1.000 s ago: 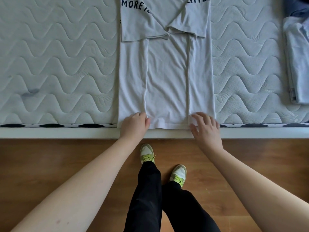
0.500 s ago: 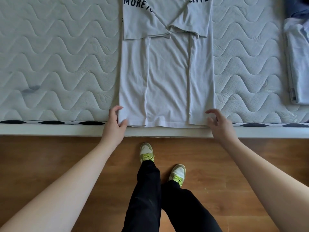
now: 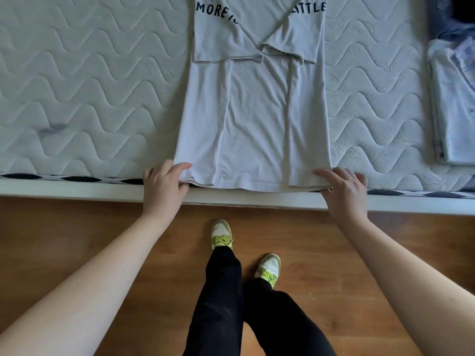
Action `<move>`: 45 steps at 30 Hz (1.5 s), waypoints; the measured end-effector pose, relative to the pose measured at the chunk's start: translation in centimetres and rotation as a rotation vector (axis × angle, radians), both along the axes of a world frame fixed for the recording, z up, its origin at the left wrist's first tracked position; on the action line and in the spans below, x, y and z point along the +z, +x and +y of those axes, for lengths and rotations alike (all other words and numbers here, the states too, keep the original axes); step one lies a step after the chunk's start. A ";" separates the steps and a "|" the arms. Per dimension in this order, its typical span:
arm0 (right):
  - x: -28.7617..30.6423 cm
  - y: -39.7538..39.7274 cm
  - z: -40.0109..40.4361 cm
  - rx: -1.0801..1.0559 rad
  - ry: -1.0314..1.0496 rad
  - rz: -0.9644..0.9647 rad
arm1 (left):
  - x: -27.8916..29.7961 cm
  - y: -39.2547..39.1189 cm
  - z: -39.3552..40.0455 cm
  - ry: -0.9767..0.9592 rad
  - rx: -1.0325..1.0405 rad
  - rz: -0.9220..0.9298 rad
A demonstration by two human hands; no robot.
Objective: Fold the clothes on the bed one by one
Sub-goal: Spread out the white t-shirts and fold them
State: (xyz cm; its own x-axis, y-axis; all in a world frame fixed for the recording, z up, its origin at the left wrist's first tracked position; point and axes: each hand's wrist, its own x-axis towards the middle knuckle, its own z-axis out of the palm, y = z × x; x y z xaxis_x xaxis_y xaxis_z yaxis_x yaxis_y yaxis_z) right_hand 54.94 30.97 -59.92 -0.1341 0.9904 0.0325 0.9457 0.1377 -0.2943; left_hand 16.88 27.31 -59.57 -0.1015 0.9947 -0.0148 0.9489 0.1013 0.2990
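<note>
A pale grey T-shirt (image 3: 254,124) lies flat on the quilted mattress (image 3: 90,86), its hem at the near edge of the bed. Both long sides are folded inward, leaving 2 vertical flap edges down the body, and the 2 sleeves cross over each other near the top. Dark printed letters run along the upper part; only "MORE" and "ITTLE" can be read, because the folds cover the middle of the line and the frame cuts off the top of the shirt.

The left hand (image 3: 164,186) pinches the near left corner of the hem, thumb on top of the cloth and the other fingers curled below it, mostly hidden under the fabric. The right hand (image 3: 344,191) grips the near right corner the same way: thumb lying over the hem, fingers tucked under and only partly visible.

At the right edge of the mattress rests a stack of folded clothes (image 3: 455,104), light blue-white, cut off by the frame; something darker lies beyond it, too cropped to identify. A dim grey stain (image 3: 51,128) marks the mattress toward the left. Below the bed's white rail (image 3: 77,192) is a wooden floor (image 3: 77,240) with the person's black trousers and green-laced shoes (image 3: 221,233).
</note>
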 end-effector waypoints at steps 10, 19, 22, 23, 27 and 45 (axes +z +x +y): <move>1.2 1.1 -0.1 0.073 0.182 0.007 | 1.6 0.4 0.6 0.249 -0.341 0.104; 2.7 3.3 -2.9 0.334 0.107 0.008 | 4.2 0.0 -3.4 0.074 -0.470 -0.034; 4.9 3.6 -4.2 0.340 0.116 0.004 | 6.7 0.5 -4.7 -0.014 -0.446 -0.059; 5.9 3.7 -4.8 0.345 0.108 0.003 | 7.8 0.7 -5.2 -0.039 -0.442 -0.070; 9.8 4.4 -6.9 0.390 0.056 0.000 | 12.6 1.6 -6.7 -0.163 -0.402 -0.101; 21.9 2.3 -3.0 0.299 -0.072 0.107 | 25.6 2.3 -0.5 -0.317 -0.219 -0.150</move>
State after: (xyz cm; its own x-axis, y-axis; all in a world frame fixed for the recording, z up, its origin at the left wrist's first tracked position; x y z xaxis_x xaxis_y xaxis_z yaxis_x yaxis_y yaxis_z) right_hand 57.21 28.00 -37.98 -0.4188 0.9080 -0.0065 0.8300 0.3799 -0.4084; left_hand 19.23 26.78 -34.00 0.1387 0.9363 -0.3227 0.9066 0.0111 0.4219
